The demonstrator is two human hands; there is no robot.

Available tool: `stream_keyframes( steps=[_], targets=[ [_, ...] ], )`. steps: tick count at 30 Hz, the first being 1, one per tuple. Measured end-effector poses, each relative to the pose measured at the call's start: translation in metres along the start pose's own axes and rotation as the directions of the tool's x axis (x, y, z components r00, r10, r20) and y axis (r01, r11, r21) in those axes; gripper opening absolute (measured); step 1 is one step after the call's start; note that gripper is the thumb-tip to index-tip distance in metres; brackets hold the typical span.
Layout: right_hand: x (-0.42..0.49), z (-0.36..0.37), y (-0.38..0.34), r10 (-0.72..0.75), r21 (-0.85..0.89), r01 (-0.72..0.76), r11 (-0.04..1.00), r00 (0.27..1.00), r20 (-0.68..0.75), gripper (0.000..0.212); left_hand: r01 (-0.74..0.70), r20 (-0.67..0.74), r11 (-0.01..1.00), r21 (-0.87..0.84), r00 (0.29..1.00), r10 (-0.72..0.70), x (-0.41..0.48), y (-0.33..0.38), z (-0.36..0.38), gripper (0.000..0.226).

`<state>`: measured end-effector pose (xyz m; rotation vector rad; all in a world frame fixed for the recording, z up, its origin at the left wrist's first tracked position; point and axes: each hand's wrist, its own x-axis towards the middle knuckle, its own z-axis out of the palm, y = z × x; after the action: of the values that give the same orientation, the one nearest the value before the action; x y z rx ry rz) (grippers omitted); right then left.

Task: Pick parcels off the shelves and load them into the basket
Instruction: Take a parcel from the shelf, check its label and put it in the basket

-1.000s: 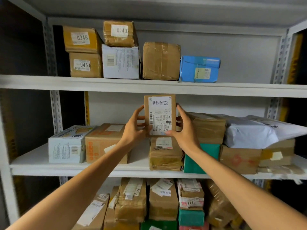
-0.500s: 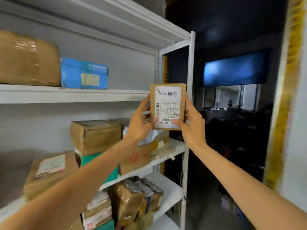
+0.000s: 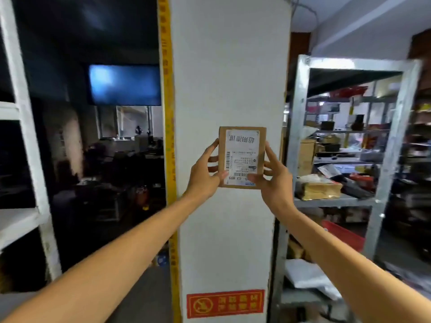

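Setting: tall white plastered pillar [image 3: 228,78] with a yellow printed strip down its left edge and a red warning sign [image 3: 225,303] near its foot. It now fills the middle of the view, where a second ago the white parcel shelves did; only a white upright of that rack [image 3: 25,141] remains at the left edge. Judged: the person has turned away from the shelves, pick done, carry under way.

Right: grey metal shelving unit [image 3: 382,141], cluttered; a taped brown bundle [image 3: 318,188] lies at the front left corner of its middle shelf.

Item carried: small flat brown cardboard parcel [image 3: 241,157] with a white label, print upside down; upright, in the air in front of the pillar, at the same grip as before.

Hands: left hand [image 3: 204,177] clamped on the parcel's left edge, right hand [image 3: 274,180] on its right edge, thumbs over the lower label.

Basket: not in view; loading not yet done.
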<state>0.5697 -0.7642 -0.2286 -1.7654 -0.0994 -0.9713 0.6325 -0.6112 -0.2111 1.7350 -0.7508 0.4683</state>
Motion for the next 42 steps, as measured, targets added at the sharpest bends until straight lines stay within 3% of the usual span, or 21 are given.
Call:
stream_keyframes(
  steps=[5, 9, 12, 16, 24, 32, 38, 42],
  targets=[
    [-0.019, -0.107, 0.043, 0.06, -0.25, -0.1, 0.963, 0.985, -0.16, 0.088, 0.02, 0.255, 0.995, -0.098, 0.967, 0.006, 0.005, -0.005, 0.123, 0.076],
    [-0.044, -0.175, 0.051, 0.101, -0.383, -0.238, 0.892, 0.933, -0.345, 0.089, 0.087, 0.473, 0.974, -0.207, 0.881, 0.022, 0.005, 0.001, 0.216, 0.08],
    [-0.07, -0.214, 0.051, 0.104, -0.441, -0.339, 0.831, 0.874, -0.475, 0.09, 0.1, 0.597, 0.948, -0.302, 0.795, 0.106, -0.007, 0.016, 0.275, 0.081],
    [-0.107, -0.248, 0.057, 0.116, -0.458, -0.477, 0.75, 0.777, -0.619, 0.092, 0.122, 0.749, 0.919, -0.375, 0.623, 0.223, -0.03, 0.026, 0.333, 0.082],
    [-0.17, -0.305, 0.086, 0.142, -0.387, -0.719, 0.577, 0.555, -0.82, 0.092, 0.204, 0.853, 0.865, -0.459, 0.373, 0.365, -0.091, 0.034, 0.438, 0.078],
    [-0.243, -0.358, 0.177, 0.235, -0.311, -0.851, 0.422, 0.434, -0.869, 0.088, 0.286, 0.941, 0.899, -0.331, 0.178, 0.289, -0.18, -0.012, 0.538, 0.077],
    [-0.3, -0.373, 0.25, 0.326, -0.136, -0.907, 0.399, 0.279, -0.903, 0.083, 0.376, 0.984, 0.913, -0.161, -0.014, 0.179, -0.245, -0.058, 0.597, 0.078],
    [-0.34, -0.383, 0.301, 0.397, 0.01, -0.94, 0.341, 0.134, -0.908, 0.087, 0.4, 0.985, 0.916, -0.001, -0.158, 0.07, -0.286, -0.092, 0.64, 0.082]
  ],
)
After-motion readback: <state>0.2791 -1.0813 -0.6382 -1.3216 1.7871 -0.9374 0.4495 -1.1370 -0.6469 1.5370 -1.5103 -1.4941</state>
